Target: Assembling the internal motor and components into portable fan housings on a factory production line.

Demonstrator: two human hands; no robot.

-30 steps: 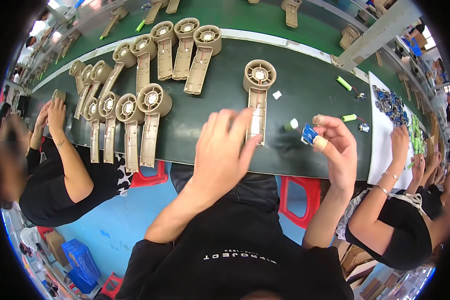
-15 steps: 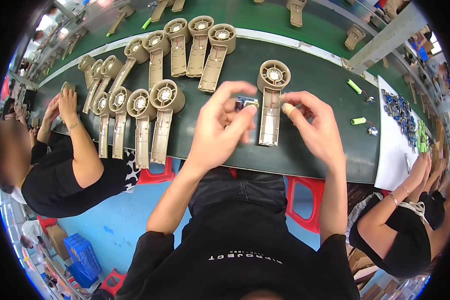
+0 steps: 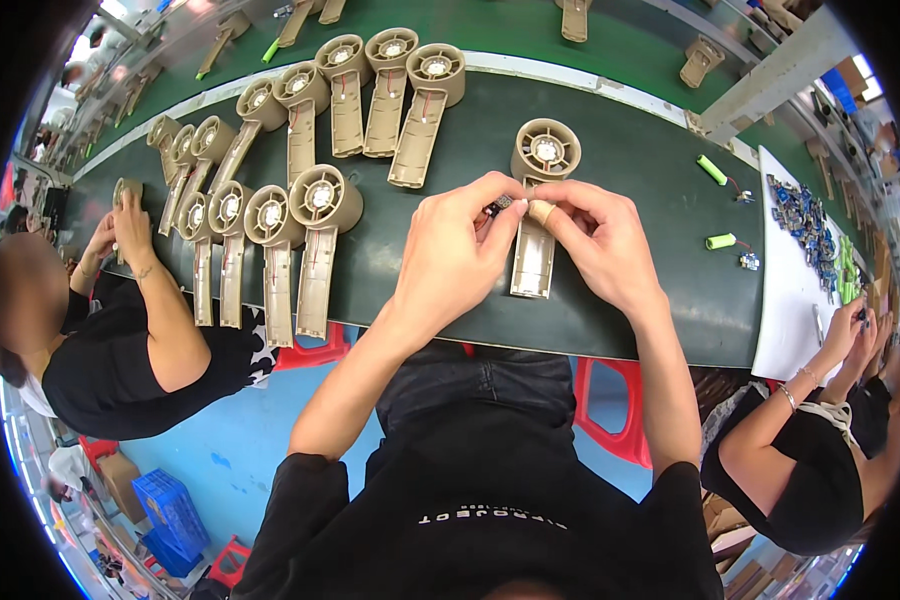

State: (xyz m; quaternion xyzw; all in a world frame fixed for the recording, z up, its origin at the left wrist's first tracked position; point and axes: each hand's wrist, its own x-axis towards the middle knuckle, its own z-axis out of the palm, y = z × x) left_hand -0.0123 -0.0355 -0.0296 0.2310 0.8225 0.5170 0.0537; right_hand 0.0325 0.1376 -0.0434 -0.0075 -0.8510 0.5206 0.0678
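A beige handheld-fan half shell (image 3: 532, 262) lies in front of me on the dark green table, its round fan head facing up and its open handle pointing toward me. Over the upper handle, my left hand (image 3: 455, 245) pinches a small circuit board (image 3: 500, 205), mostly covered by the fingers. Beside it, my right hand (image 3: 605, 235) is closed in a pinch, a tan cover on one fingertip. The two sets of fingertips meet or nearly meet. Whatever the right fingers hold is hidden, and the shell's wires are covered by my hands.
Several similar fan shells (image 3: 327, 200) stand in rows to the left. Rightward lie two green battery cells (image 3: 711, 170) wired to small boards, then a white sheet (image 3: 785, 310) with heaped blue boards (image 3: 805, 225). Co-workers sit on both sides; a conveyor (image 3: 530, 35) runs beyond.
My right hand has moved left and my fingertips have come together over the handle. The board, plainly visible before, is now turned and mostly covered. The left co-worker's hands have shifted.
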